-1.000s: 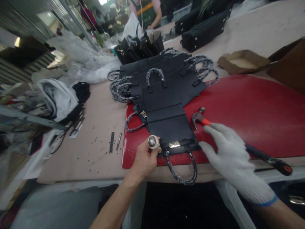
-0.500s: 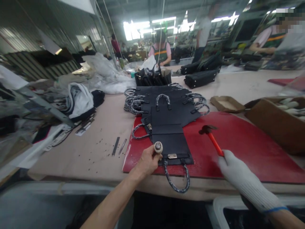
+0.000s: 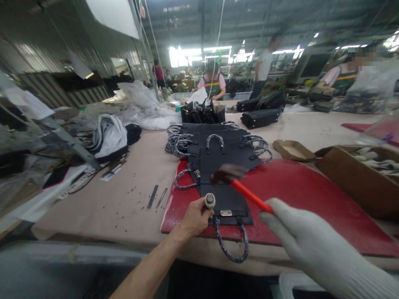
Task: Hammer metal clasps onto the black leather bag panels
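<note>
My bare left hand [image 3: 197,216] is closed around an upright punch [image 3: 210,201] with a pale wrapped top. It stands over the left side of a black bag panel [image 3: 222,197]; its lower tip is hidden. That panel carries a metal plate [image 3: 226,213] and a plastic-wrapped handle [image 3: 233,258] that hangs over the table's front edge. My right hand [image 3: 288,222], in a white knit glove, grips a hammer [image 3: 252,197] by its orange-red handle. The hammer's head, blurred by motion, is raised above the panel and close to the punch.
Under the panel lies a red board [image 3: 280,199]. More black panels with wrapped handles [image 3: 215,143] are stacked behind. A metal rod [image 3: 161,197] and a dark strip [image 3: 152,197] lie left. Cardboard boxes [image 3: 358,174] stand right. A person [image 3: 212,83] works across the table.
The hammer has swung left from over the red board, toward the punch, with my right hand coming along. My left hand keeps the punch at about the same spot. The view has tilted up slightly.
</note>
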Demonstrator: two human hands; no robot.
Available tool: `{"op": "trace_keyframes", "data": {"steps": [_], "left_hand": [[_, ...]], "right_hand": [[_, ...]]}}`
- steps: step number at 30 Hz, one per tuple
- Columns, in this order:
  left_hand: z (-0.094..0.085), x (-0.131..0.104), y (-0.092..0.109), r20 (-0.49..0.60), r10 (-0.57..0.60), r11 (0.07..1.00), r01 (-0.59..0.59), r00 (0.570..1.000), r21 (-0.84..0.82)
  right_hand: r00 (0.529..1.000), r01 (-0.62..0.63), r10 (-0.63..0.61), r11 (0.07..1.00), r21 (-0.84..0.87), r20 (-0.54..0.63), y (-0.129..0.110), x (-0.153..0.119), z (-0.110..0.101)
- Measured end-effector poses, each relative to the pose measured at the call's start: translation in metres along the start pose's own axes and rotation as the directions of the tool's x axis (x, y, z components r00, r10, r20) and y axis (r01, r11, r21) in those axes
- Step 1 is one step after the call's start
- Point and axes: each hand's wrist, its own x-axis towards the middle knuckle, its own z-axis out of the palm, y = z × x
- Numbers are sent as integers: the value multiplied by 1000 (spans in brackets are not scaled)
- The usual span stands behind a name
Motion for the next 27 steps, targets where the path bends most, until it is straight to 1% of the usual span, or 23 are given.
{"op": "trace_keyframes", "data": {"steps": [2, 3, 4, 5, 7, 8, 9, 11, 13, 15, 16, 17, 18, 19, 21, 22, 24, 26, 27], "left_hand": [[-1, 0, 1, 5, 1, 1000, -1, 1000, 8], [-1, 1, 2, 7, -2, 1000, 2, 1000, 13], [-1, 1, 2, 12, -4, 1000, 4, 1000, 18], [-1, 2, 2, 19, -5, 1000, 4, 1000, 24], [-2, 2, 3, 41, -3, 1000, 2, 999, 26], [-2, 2, 3, 50, -1, 1000, 0, 999, 26], [-2, 2, 3, 54, 4, 999, -6, 999, 32], [-3, 1, 4, 42, 20, 998, -23, 999, 60], [-4, 0, 6, 26, 26, 996, -28, 999, 88], [-5, -2, 7, 20, 16, 995, -18, 1000, 97], [-5, -3, 7, 19, 9, 995, -11, 1000, 97], [-5, -4, 8, 19, 4, 995, -5, 1000, 96], [-5, -4, 8, 16, -1, 995, -1, 1000, 96], [-5, -5, 8, 13, -4, 995, 3, 1000, 100], [-4, -5, 7, 9, -9, 994, 8, 1000, 113], [-3, -5, 7, 6, -12, 993, 11, 1000, 117], [-3, -6, 5, -7, -24, 994, 25, 1000, 110], [-2, -9, 3, -28, -26, 995, 28, 999, 94], [-1, -12, 1, -27, 3, 995, -1, 1000, 96]], "right_hand": [[992, -62, 70, 994, 87, -100, -6, 3, -9], [985, -84, 99, 990, 110, -140, -9, 3, -9], [984, -94, 109, 990, 108, -144, -10, 0, -6], [989, -84, 94, 993, 86, -118, -10, -4, 0], [998, -59, 59, 998, 12, 2, -2, -17, 15], [996, -48, 50, 998, -28, 73, 5, -23, 22], [989, -62, 71, 996, -66, 129, 14, -30, 27], [965, -133, 166, 977, -166, 204, 38, -42, 32], [918, -266, 339, 912, -313, 208, 66, -53, 35], [844, -375, 501, 807, -456, 191, 94, -63, 41], [814, -407, 551, 767, -496, 184, 105, -68, 45], [801, -421, 572, 747, -514, 175, 114, -71, 51], [812, -416, 561, 749, -516, 160, 120, -74, 58], [843, -396, 522, 768, -503, 134, 122, -76, 65], [919, -334, 392, 836, -436, 48, 115, -75, 82], [946, -296, 325, 878, -378, 15, 106, -72, 91], [974, -219, 225, 950, -223, 4, 86, -65, 112], [983, -172, 178, 978, -115, 42, 67, -58, 132], [983, -167, 173, 980, -104, 55, 59, -56, 142]]}}
